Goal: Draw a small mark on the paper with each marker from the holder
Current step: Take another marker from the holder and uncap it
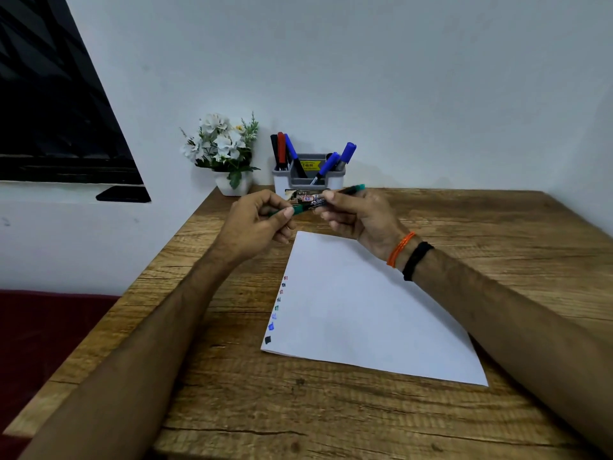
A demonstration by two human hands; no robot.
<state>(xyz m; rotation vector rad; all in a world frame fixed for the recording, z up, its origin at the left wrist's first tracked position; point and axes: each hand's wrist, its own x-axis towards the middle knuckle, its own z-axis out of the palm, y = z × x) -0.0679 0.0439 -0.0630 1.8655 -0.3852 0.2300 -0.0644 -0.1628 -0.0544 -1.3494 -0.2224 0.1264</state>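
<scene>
A green marker (pixel 313 203) lies level in the air between both hands, above the far edge of the paper. My left hand (pixel 257 224) pinches its green cap end. My right hand (pixel 358 215) grips the barrel, whose green tail pokes out past the fingers. The white paper (pixel 365 310) lies on the wooden table (pixel 331 419) and carries several small coloured marks (pixel 277 308) down its left edge. Behind the hands stands the grey and white holder (pixel 335 180) with black, red and blue markers (pixel 326 167) in it.
A white pot of white flowers (pixel 224 151) stands left of the holder against the wall. A dark framed panel (pixel 56 104) hangs at the left. The table's left edge drops off to a red surface (pixel 39 323).
</scene>
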